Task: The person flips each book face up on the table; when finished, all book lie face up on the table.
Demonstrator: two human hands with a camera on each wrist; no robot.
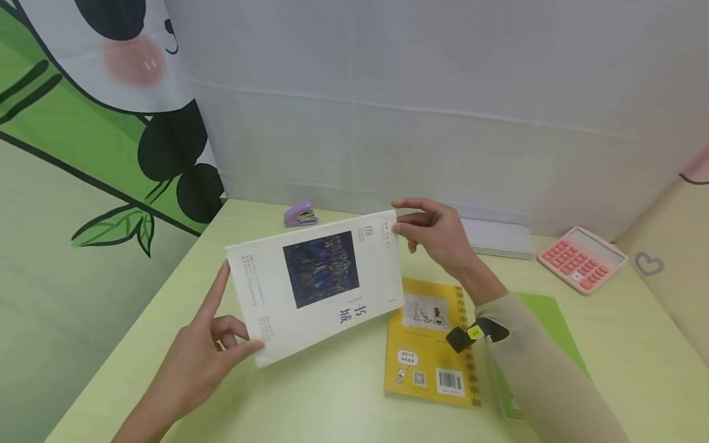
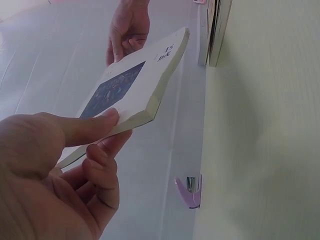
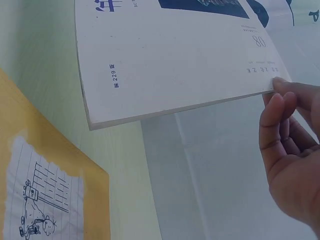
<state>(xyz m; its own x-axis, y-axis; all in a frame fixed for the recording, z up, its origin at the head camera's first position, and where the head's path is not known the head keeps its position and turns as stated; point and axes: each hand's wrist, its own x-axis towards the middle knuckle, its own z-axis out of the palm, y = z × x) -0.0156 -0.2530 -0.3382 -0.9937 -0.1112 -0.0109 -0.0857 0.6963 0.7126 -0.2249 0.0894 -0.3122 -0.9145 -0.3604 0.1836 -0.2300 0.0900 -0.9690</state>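
A white paperback book (image 1: 321,286) with a dark picture on its cover is held up above the table, tilted, with its right end higher. My left hand (image 1: 202,351) pinches its left end; in the left wrist view the thumb (image 2: 95,125) lies on the cover and the other fingers are underneath. The right hand (image 1: 437,237) pinches the upper right corner, which the right wrist view shows between thumb and fingers. Below the book's right end lies a yellow spiral-bound notebook (image 1: 429,375), partly covered by the book.
A purple stapler (image 1: 300,214) stands at the back of the table (image 1: 310,400). Along the back right are a white flat case (image 1: 498,239) and a pink calculator (image 1: 583,259). A green book (image 1: 545,307) lies under the right forearm. A pale curtain (image 1: 421,111) hangs behind.
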